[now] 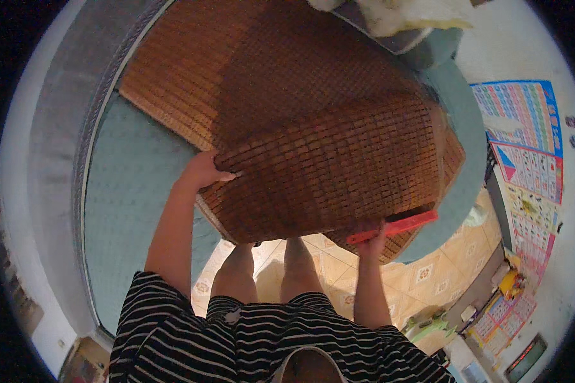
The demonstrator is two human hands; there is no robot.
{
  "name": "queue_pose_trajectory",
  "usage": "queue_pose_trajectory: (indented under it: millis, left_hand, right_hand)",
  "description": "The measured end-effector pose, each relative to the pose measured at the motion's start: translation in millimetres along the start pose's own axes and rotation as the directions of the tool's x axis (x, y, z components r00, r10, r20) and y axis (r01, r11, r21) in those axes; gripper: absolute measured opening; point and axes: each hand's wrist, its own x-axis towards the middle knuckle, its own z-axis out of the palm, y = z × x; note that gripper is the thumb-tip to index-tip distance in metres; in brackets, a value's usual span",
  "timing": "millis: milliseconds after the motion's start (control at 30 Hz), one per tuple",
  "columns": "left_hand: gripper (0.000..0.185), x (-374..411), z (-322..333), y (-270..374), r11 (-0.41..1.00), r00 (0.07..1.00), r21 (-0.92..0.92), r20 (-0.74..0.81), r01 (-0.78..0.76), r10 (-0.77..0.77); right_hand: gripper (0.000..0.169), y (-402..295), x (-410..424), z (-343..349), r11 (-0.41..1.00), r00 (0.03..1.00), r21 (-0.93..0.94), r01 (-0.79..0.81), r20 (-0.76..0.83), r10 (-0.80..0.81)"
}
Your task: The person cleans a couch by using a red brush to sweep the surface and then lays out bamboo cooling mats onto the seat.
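A brown tile-woven sleeping mat (326, 163) lies partly folded over on a bed with a teal cover (139, 148). My left hand (203, 170) pinches the left edge of the folded part, thumb on top. In my right hand (373, 242) is a red-handled brush (402, 225), with its dark bristles against the mat near the right front edge. The mat's front edge hangs out over the bedside, above my legs. Part of my right hand's grip is hidden by the brush handle.
Pale patterned floor tiles (424, 273) lie below the bed. Bundled light fabric (402, 19) sits at the far end. Printed charts (522, 119) cover the right wall. A grey curtain or panel (72, 95) borders the bed's left side. Green plastic bags (429, 328) lie at lower right.
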Motion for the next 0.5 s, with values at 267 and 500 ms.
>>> queue_pose_trajectory:
  millis: [267, 500]
  left_hand:
    - [0.103, 45, 52, 34, 0.989, 0.987, 0.104, -0.114, -0.102, 0.114]
    - [0.100, 59, 50, 41, 0.980, 1.000, 0.200, 0.002, 0.024, -0.025]
  right_hand:
    - [0.076, -40, 20, 73, 0.941, 0.987, -0.322, -0.099, 0.089, 0.134]
    - [0.067, -44, 36, 92, 0.950, 0.988, -0.295, -0.106, 0.074, 0.133]
